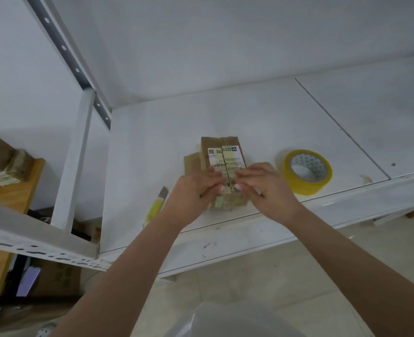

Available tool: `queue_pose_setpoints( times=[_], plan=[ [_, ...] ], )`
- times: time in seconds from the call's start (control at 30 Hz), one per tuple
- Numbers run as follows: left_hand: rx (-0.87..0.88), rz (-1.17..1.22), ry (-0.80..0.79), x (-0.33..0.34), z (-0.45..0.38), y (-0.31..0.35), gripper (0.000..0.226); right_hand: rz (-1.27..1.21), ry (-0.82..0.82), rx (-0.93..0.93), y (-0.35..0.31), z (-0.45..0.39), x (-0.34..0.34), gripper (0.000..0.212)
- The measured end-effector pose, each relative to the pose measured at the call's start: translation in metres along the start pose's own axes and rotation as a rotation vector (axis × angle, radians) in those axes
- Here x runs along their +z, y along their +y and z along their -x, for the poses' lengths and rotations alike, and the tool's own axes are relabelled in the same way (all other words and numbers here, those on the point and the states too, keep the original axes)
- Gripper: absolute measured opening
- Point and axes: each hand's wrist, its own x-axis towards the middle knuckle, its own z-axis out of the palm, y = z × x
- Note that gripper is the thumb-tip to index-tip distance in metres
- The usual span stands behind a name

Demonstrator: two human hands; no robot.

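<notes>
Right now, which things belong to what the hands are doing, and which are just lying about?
In the job: cardboard box, left hand and right hand, both at its top seam.
Lying about, untouched: tape roll, utility knife, taped boxes on the wooden shelf.

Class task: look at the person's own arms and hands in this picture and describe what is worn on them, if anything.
Nothing worn shows. The left forearm and right forearm are bare along their visible length, with no sleeve. The left hand and right hand have no gloves, and neither wrist shows a watch or bracelet. The fingers are too blurred to rule out rings.
</notes>
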Motion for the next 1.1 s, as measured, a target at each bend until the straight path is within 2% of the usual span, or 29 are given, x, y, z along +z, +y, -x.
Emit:
queue_pose_setpoints(
  times=[0.07, 0.2, 0.43, 0.5, 0.57, 0.63, 0.7, 0.77, 0.83, 0.93, 1.03, 1.1],
  plan=[
    [-0.010, -0.043, -0.072, 0.008, 0.008, -0.009, 0.025, -0.017, -0.032, 0.065, -0.001, 0.010, 0.012, 0.021],
    [-0.045, -0.030, -0.036, 0.012, 0.015, -0.017, 0.036, -0.028, 0.036, 0.104, -0.003, 0.014, 0.019, 0.027],
    [-0.033, -0.043, -0.047, 0.013, 0.020, -0.013, 0.039, 0.322, 0.155, -0.079, -0.006, 0.017, 0.023, 0.033],
    [-0.040, 0.078, -0.115, 0.003, 0.020, -0.018, 0.041, 0.352, 0.179, -0.094, -0.006, 0.018, 0.026, 0.032],
    [-0.054, 0.166, -0.250, -0.012, 0.017, -0.027, 0.044, 0.363, 0.185, -0.098, -0.006, 0.018, 0.026, 0.032],
    [-0.041, 0.155, -0.402, -0.024, 0.011, -0.038, 0.053, 0.367, 0.187, -0.095, -0.006, 0.019, 0.026, 0.032],
    [-0.001, 0.088, -0.441, -0.024, 0.005, -0.043, 0.052, 0.362, 0.193, -0.088, -0.006, 0.019, 0.026, 0.033],
    [-0.008, 0.080, -0.346, -0.018, 0.003, -0.044, 0.047, 0.346, 0.197, -0.080, -0.007, 0.018, 0.027, 0.035],
    [-0.006, 0.103, -0.186, -0.009, 0.006, -0.043, 0.042, 0.326, 0.197, -0.066, -0.007, 0.019, 0.028, 0.037],
    [0.066, 0.069, -0.021, 0.009, 0.013, -0.041, 0.035, 0.290, 0.184, -0.031, -0.009, 0.019, 0.028, 0.039],
    [0.070, 0.046, 0.068, 0.023, 0.015, -0.037, 0.028, 0.258, 0.147, 0.031, -0.009, 0.021, 0.028, 0.046],
    [0.048, 0.065, 0.078, 0.024, 0.015, -0.036, 0.027, 0.244, 0.146, 0.150, -0.005, 0.026, 0.028, 0.055]
  ],
)
